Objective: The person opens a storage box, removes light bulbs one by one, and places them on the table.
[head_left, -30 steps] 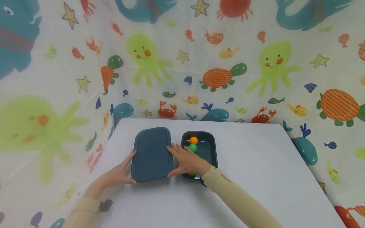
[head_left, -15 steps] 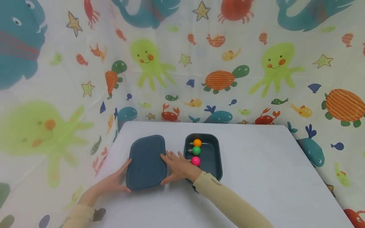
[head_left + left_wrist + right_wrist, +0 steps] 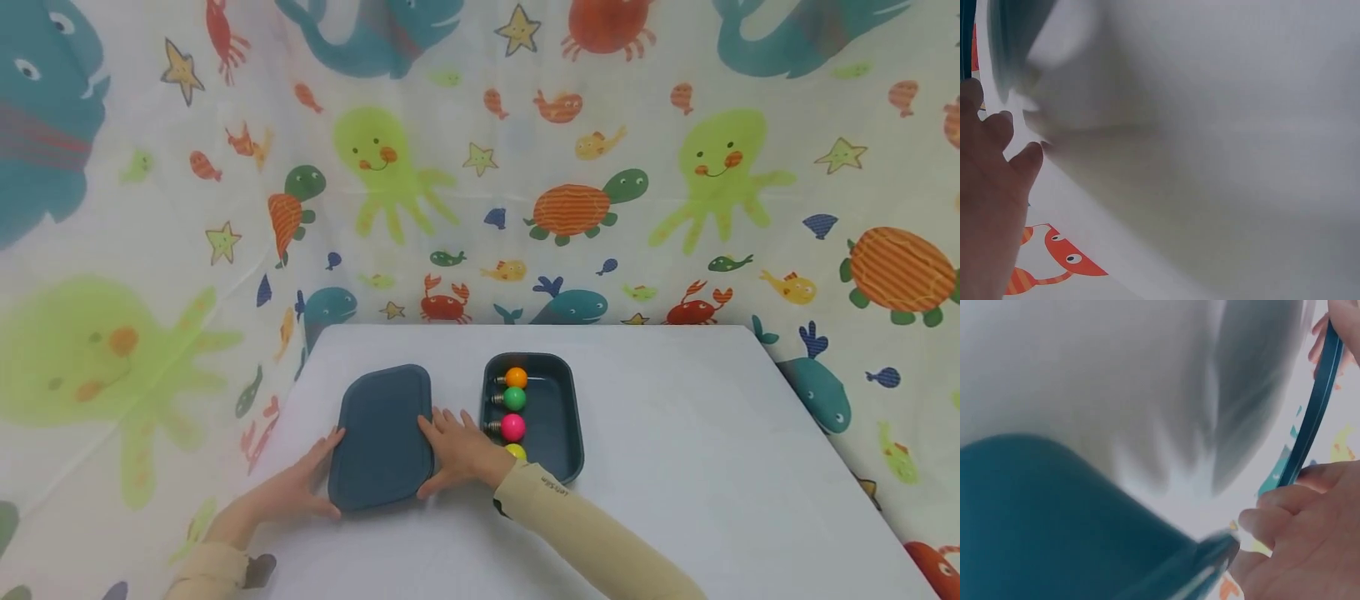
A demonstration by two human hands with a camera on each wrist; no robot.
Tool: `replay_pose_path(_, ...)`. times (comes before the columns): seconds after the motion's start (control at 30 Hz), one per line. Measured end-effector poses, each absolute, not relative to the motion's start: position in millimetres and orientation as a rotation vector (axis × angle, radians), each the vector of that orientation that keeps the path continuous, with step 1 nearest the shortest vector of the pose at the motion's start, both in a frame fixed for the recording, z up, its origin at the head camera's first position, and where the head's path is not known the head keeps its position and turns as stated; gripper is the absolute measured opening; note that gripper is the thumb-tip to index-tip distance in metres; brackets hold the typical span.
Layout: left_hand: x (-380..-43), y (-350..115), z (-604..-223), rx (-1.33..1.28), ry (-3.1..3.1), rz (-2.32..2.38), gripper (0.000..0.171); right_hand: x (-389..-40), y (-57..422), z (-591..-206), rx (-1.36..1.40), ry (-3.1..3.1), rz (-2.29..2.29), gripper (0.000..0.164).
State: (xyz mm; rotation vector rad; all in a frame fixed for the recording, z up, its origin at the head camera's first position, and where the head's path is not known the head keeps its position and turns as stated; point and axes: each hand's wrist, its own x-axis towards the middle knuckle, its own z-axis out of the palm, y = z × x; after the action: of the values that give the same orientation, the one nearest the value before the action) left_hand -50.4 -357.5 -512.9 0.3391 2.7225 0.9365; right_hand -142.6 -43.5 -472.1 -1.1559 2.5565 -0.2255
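Observation:
A flat dark blue-grey lid (image 3: pixel 381 437) with rounded corners is held between my two hands, low over the white table. My left hand (image 3: pixel 296 483) grips its left edge, thumb at the near corner and fingers farther up the side. Opposite it, my right hand (image 3: pixel 461 454) holds the right edge with thumb and fingers spread along it. In the right wrist view the lid (image 3: pixel 1316 412) appears edge-on, running from the right hand (image 3: pixel 1310 531) up to fingers of the other hand. Only a sliver of lid (image 3: pixel 966 44) shows beside the left hand (image 3: pixel 991 175).
Right of the lid stands a dark rectangular container (image 3: pixel 558 417), partly behind my right wrist. Down its left side lie several small coloured bulbs with screw bases, including an orange bulb (image 3: pixel 516 378) and a pink bulb (image 3: pixel 513 427). A sea-animal curtain (image 3: pixel 480 108) surrounds the white table (image 3: pixel 675 425).
Both hands have carried the lid left and toward me, away from the container, and it looks lower. The pink and yellow bulbs show more clearly beside the right hand.

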Motion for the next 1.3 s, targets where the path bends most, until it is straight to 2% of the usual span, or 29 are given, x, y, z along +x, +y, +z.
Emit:
replay_pose_path(0.5, -62, -359, -520, 0.275, 2.702, 0.741, 0.129, -128, -46, -481, -1.06, 2.597, -0.249, 0.108)
replay_pose_path(0.73, -70, -347, -504, 0.257, 2.678, 0.768, 0.125, -122, -52, -477, -1.15, 2.632, -0.094, 0.101)
replay_pose_path(0.9, -74, -345, -497, 0.22, 2.666, 0.769, 0.127, -127, -49, -471, -1.152, 2.668, -0.071, 0.097)
replay_pose_path(1.1, -75, -343, -500, 0.312, 2.689, 0.808, 0.127, -138, -36, -465, -1.145, 2.66, -0.163, 0.096)
replay_pose_path(1.3, -80, -324, -496, 0.325, 2.706, 0.885, 0.126, -150, -22, -457, -1.129, 2.669, -0.234, 0.094)
